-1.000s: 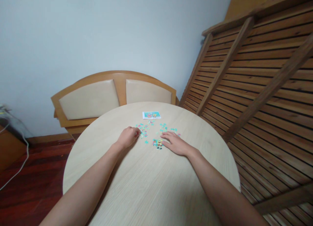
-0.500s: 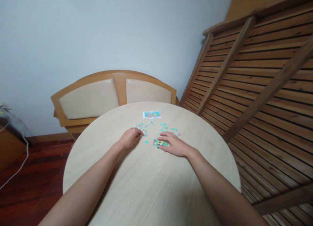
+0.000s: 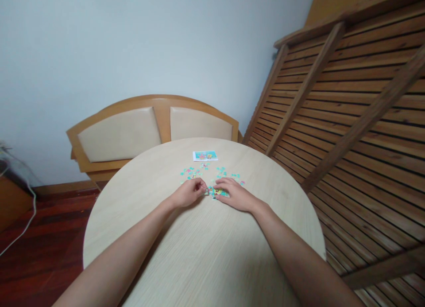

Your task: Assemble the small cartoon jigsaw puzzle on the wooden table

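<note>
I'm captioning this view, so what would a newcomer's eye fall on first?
Probably the slatted wooden panel filling the right side. Next, the left hand and right hand, close together at a cluster of joined jigsaw pieces on the round table. Beyond them, near the table's far edge, lies a mostly turquoise picture card.

round table 1 | on/over it: hands 2, puzzle patch 1, picture card 1, loose puzzle pieces too small to count | behind it: headboard 1, cream panels 2 | right of it: slatted frame 1 | left of it: white cable 1
</note>
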`<state>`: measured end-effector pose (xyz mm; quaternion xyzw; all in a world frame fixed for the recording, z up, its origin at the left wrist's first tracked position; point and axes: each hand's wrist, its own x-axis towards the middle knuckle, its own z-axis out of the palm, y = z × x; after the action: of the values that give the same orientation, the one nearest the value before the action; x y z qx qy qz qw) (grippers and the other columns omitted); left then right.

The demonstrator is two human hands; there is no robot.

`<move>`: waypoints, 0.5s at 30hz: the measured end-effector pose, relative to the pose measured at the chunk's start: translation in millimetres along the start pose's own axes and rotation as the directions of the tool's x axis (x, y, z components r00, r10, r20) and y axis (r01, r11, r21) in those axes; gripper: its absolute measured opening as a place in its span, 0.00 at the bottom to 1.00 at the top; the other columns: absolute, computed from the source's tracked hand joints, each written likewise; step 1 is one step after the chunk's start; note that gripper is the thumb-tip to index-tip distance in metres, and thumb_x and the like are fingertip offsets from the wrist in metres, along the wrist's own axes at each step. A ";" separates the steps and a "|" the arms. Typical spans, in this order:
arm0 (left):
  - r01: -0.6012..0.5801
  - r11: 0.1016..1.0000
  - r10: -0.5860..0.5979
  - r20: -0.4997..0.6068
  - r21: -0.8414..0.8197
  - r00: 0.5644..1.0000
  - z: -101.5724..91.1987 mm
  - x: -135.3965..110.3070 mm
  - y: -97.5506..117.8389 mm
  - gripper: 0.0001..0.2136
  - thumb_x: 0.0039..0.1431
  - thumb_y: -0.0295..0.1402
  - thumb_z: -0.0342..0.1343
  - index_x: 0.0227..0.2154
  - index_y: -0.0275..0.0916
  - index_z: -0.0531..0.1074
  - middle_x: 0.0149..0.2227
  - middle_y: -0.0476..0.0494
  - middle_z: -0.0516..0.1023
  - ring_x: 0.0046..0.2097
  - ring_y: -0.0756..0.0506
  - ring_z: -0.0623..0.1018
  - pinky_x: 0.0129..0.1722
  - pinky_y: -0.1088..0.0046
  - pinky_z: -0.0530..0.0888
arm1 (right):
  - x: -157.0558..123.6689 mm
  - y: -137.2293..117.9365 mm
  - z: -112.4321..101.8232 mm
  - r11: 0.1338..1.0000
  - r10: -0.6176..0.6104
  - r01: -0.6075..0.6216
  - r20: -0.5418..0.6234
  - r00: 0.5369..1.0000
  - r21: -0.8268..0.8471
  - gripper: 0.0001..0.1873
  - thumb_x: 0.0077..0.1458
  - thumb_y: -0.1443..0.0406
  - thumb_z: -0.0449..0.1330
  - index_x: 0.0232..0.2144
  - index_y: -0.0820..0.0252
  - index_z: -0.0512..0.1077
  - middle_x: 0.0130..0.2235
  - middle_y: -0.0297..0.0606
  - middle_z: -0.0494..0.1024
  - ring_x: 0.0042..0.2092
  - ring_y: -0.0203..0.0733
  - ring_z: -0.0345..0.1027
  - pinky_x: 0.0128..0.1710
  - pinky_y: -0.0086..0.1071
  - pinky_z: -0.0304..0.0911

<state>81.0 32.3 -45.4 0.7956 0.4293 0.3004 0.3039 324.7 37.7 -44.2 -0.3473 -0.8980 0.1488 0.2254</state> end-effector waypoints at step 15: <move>-0.021 0.983 0.013 0.047 0.183 0.999 13.7 -0.8 2.4 0.10 0.58 0.33 0.53 0.33 0.37 0.79 0.31 0.44 0.80 0.32 0.47 0.76 0.35 0.74 0.70 | -0.4 -2.8 -0.2 0.999 -0.036 0.035 0.052 0.998 0.029 0.18 0.57 0.58 0.64 0.49 0.54 0.77 0.51 0.44 0.75 0.57 0.50 0.63 0.59 0.43 0.57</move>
<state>91.9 27.4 -52.5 0.8307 0.4412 0.2438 0.2363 323.5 35.4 -43.0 -0.3241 -0.9074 0.1667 0.2092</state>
